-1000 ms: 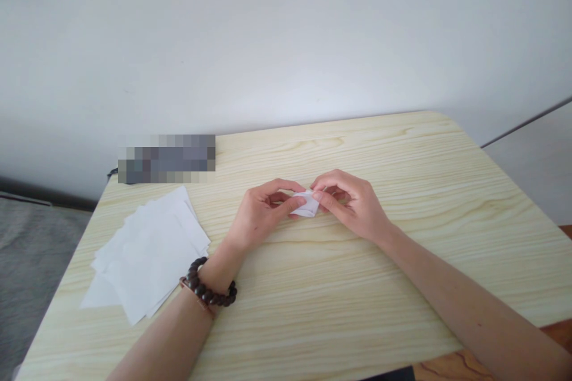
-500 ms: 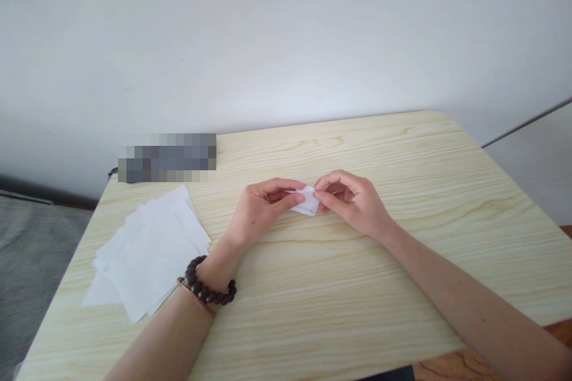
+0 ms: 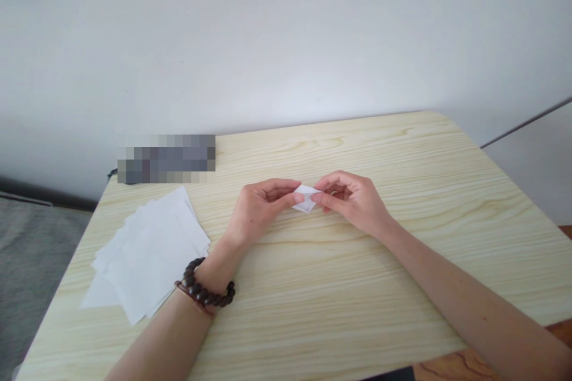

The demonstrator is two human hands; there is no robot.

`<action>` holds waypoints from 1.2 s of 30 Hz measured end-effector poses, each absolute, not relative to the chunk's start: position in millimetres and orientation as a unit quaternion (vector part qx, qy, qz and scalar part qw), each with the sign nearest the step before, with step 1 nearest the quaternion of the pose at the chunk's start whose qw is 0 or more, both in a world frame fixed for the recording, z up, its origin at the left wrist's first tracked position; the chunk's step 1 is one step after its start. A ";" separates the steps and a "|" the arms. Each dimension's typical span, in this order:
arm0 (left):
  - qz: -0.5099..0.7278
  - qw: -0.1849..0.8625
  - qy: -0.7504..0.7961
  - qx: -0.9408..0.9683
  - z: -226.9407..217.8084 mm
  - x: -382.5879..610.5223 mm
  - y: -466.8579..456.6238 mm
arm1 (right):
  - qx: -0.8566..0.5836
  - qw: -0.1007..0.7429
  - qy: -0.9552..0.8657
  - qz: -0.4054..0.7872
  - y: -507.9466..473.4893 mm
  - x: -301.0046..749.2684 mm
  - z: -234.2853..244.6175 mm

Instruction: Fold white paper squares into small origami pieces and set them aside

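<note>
A small piece of folded white paper (image 3: 306, 205) is held just above the middle of the table, between my two hands. My left hand (image 3: 261, 205) pinches its left side, with the thumb on the near face and the fingers behind. On the opposite side, my right hand (image 3: 353, 197) grips it between thumb and forefinger, the other fingers curled. The paper looks diamond-shaped, one corner pointing down. Parts of its edges are hidden under the thumbs. Dark beads and a thin copper-coloured bracelet circle my left wrist.
Loose white sheets (image 3: 149, 253) lie in an uneven stack at the table's left. Behind them sits a blurred-out dark object (image 3: 167, 161). The pale wood-grain table (image 3: 322, 303) meets a white wall at the back. A black edge (image 3: 391, 374) shows at the bottom.
The folded paper has turned between my fingers, from a squarish slant to a diamond with a corner pointing down. My hands have barely shifted.
</note>
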State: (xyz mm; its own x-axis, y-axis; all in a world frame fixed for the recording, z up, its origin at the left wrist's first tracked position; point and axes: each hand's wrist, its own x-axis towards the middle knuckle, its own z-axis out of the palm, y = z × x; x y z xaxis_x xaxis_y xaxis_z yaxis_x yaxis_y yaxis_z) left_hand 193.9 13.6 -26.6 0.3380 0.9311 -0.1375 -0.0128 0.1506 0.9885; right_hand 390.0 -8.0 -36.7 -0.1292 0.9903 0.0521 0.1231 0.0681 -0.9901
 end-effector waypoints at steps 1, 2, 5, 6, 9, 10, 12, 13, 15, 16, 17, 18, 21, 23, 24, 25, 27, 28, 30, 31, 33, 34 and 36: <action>0.380 0.615 0.438 0.534 -26.4 194.2 13.3 | -0.484 0.452 -0.575 0.481 -8.1 390.0 -36.5; 0.382 0.609 0.443 0.536 -26.3 194.6 12.9 | -0.483 0.454 -0.574 0.481 -8.3 390.0 -36.3; 0.394 0.599 0.449 0.532 -27.2 195.1 11.9 | -0.476 0.458 -0.571 0.488 -8.4 389.5 -35.7; 0.397 0.598 0.450 0.531 -27.7 195.1 11.6 | -0.473 0.459 -0.569 0.492 -8.3 389.4 -35.7; 0.395 0.599 0.450 0.531 -28.8 194.7 11.2 | -0.469 0.466 -0.557 0.502 -8.0 389.4 -36.0; 0.391 0.602 0.449 0.532 -28.9 194.7 11.1 | -0.468 0.471 -0.550 0.506 -7.9 389.5 -36.1; 0.370 0.607 0.446 0.543 -28.4 195.1 10.7 | -0.466 0.482 -0.538 0.511 -7.9 389.6 -36.3; 0.358 0.606 0.447 0.552 -27.9 195.5 10.4 | -0.464 0.486 -0.536 0.511 -8.1 389.5 -36.4; 0.341 0.596 0.450 0.570 -26.9 196.3 9.7 | -0.458 0.490 -0.545 0.503 -8.6 389.1 -36.4; 0.339 0.590 0.453 0.576 -26.4 196.5 9.4 | -0.453 0.490 -0.555 0.497 -9.0 388.9 -36.4; 0.339 0.584 0.455 0.580 -25.9 196.7 9.1 | -0.448 0.488 -0.569 0.487 -9.5 388.6 -36.6; 0.339 0.579 0.458 0.582 -25.6 196.7 8.9 | -0.444 0.487 -0.586 0.471 -9.9 388.4 -36.7; 0.330 0.567 0.466 0.594 -24.9 196.5 8.4 | -0.433 0.487 -0.668 0.360 -11.0 387.9 -37.3; 0.324 0.554 0.474 0.603 -24.3 196.8 8.0 | -0.415 0.490 -0.722 0.258 -11.2 387.4 -37.4; 0.322 0.548 0.477 0.607 -24.0 197.1 7.8 | -0.403 0.490 -0.741 0.220 -11.2 387.1 -37.3; 0.321 0.543 0.478 0.612 -23.6 197.5 7.5 | -0.393 0.490 -0.753 0.194 -11.1 386.8 -37.1; 0.317 0.541 0.475 0.618 -23.1 198.2 7.1 | -0.383 0.491 -0.764 0.171 -10.9 386.2 -36.7; 0.315 0.543 0.472 0.619 -22.9 198.4 6.9 | -0.383 0.490 -0.765 0.167 -10.8 386.0 -36.5; 0.310 0.550 0.463 0.622 -22.8 198.4 6.5 | -0.386 0.491 -0.764 0.162 -10.8 385.8 -36.4; 0.307 0.552 0.458 0.625 -22.9 198.2 6.3 | -0.387 0.491 -0.764 0.158 -10.8 385.8 -36.4; 0.301 0.551 0.452 0.633 -23.3 197.7 6.0 | -0.389 0.490 -0.766 0.149 -10.9 385.7 -36.6; 0.299 0.550 0.452 0.636 -23.5 197.4 6.0 | -0.390 0.489 -0.766 0.144 -10.9 385.7 -36.6; 0.298 0.546 0.453 0.639 -24.0 197.0 5.9 | -0.395 0.488 -0.766 0.137 -10.8 385.5 -36.7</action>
